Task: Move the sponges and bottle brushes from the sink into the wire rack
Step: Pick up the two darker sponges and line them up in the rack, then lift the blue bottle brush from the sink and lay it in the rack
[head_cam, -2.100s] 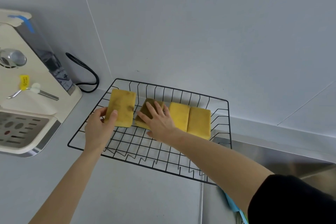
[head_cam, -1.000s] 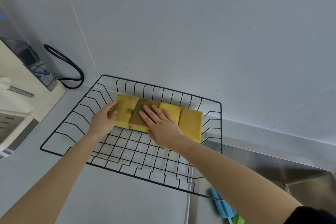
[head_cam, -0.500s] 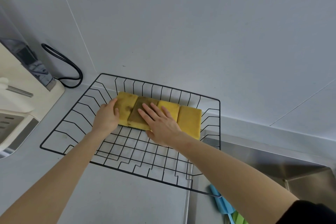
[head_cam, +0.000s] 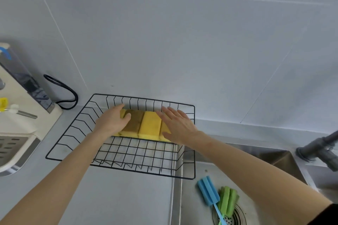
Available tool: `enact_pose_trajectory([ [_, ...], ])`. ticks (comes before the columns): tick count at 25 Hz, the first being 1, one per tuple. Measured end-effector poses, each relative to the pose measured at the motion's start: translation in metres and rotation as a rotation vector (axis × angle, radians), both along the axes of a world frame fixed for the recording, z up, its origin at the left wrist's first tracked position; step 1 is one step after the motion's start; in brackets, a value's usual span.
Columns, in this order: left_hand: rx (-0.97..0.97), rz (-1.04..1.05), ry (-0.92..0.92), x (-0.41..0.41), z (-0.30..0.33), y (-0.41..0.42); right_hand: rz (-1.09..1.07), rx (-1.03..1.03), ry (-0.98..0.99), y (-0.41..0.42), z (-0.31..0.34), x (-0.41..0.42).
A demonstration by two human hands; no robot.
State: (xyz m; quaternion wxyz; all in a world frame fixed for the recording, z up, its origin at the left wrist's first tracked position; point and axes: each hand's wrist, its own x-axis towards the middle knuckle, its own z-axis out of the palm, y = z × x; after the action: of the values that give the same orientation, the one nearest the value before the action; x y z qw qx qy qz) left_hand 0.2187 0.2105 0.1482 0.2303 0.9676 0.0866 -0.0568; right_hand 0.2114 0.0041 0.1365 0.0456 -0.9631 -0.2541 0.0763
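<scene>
With the yellow sponges (head_cam: 146, 126) rowed along the wire rack's (head_cam: 73, 129) back edge under a flat left hand (head_cam: 113, 121) and open, empty right hand (head_cam: 178, 126), the light foam bottle brushes (head_cam: 217, 197) (still by the sink (head_cam: 190, 206) drain) want pinching at their stiff handles.

rack front (head_cam: 128, 153): open grid | rack back: sponges (head_cam: 146, 124) | sink (head_cam: 201, 197): brushes (head_cam: 219, 197) over drain

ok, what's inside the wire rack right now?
A row of yellow sponges along the back of the wire rack. The left hand and right hand cover the row's ends, so the count is unclear. No brushes inside.
</scene>
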Motion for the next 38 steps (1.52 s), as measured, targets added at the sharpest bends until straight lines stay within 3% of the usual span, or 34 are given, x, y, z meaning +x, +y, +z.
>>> enact_pose_trajectory([
  [10, 0.069, -0.277, -0.064, -0.048, 0.073, -0.078, -0.165, 0.024, -0.076, -0.084, 0.054, -0.061],
  [18, 0.112, -0.422, -0.064, -0.094, 0.088, -0.143, -0.28, 0.041, -0.067, -0.142, 0.064, -0.122],
  [27, 0.145, -0.599, 0.007, -0.145, 0.044, -0.208, -0.377, 0.08, 0.016, -0.186, 0.04, -0.173],
  [38, 0.049, -0.748, 0.174, -0.153, -0.025, -0.244, -0.456, 0.127, 0.193, -0.2, -0.023, -0.18],
])
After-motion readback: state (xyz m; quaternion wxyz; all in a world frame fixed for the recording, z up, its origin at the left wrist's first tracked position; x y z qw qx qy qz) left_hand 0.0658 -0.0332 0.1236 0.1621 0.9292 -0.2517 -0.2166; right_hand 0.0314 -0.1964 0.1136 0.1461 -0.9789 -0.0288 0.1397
